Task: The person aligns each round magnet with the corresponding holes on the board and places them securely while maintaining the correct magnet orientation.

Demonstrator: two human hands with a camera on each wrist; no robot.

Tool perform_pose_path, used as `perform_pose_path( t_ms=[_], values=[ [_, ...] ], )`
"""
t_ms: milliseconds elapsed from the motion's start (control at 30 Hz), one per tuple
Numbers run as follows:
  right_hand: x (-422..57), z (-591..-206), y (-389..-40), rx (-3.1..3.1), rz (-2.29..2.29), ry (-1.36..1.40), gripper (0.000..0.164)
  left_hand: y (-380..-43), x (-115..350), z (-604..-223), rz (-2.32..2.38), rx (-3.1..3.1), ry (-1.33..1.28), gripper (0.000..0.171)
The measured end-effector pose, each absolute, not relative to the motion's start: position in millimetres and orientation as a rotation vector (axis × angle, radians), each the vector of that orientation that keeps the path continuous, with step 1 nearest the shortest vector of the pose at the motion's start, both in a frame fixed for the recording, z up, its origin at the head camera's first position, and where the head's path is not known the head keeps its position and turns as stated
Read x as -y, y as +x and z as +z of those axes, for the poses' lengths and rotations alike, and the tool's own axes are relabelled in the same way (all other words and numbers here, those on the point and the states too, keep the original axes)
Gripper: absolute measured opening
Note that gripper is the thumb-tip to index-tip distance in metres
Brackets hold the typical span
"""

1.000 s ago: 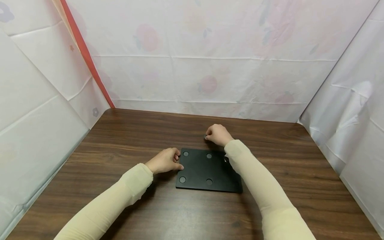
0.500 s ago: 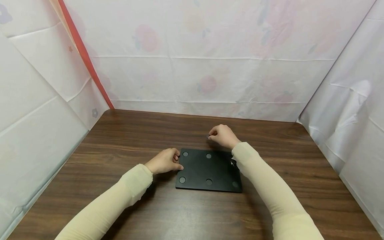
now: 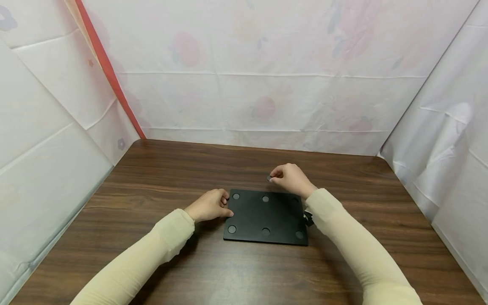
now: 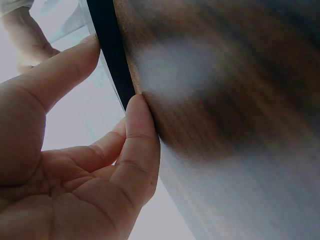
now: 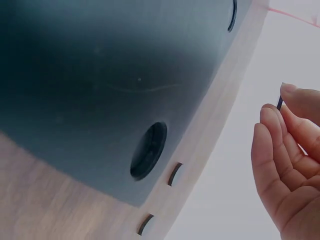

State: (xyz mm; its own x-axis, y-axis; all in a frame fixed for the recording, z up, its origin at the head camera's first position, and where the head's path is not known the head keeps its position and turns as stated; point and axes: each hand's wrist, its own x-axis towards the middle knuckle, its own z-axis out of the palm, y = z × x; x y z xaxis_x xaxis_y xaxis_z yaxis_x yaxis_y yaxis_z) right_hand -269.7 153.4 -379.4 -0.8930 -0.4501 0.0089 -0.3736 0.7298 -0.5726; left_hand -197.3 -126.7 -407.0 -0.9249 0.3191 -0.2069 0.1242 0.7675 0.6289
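Note:
A thin black rectangular plate (image 3: 267, 216) with several round recesses lies flat on the table. At its left edge is my left hand (image 3: 209, 205); the thumb (image 4: 82, 57) lies on the rim and a curled fingertip (image 4: 139, 107) meets the side, holding it. Beyond the plate's far edge, my right hand (image 3: 292, 178) pinches a small dark disc (image 5: 280, 102) between thumb and fingers, above the table. A round recess (image 5: 149, 151) shows near one plate corner in the right wrist view. Two loose discs, one nearer (image 5: 176, 174) and one farther (image 5: 146, 225), lie beside that corner.
The brown wood-grain table (image 3: 171, 169) runs back to a pale patterned curtain (image 3: 228, 101). More white sheeting (image 3: 450, 127) hangs at the right, and a red strip (image 3: 110, 74) slants down at the back left. A small black item (image 3: 309, 218) shows beside the right sleeve.
My right hand has moved right and slightly nearer with the disc, uncovering the plate's right-hand recesses. My left hand and the plate have stayed in place.

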Motion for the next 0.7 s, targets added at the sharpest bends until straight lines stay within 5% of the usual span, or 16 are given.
perform_pose_path(
  t_ms=[700],
  values=[
    [-169, -376, -235, -2.824, -0.899, -0.733, 0.016, -198, 127, -407, 0.919, -2.652, 0.337, 0.057]
  ],
)
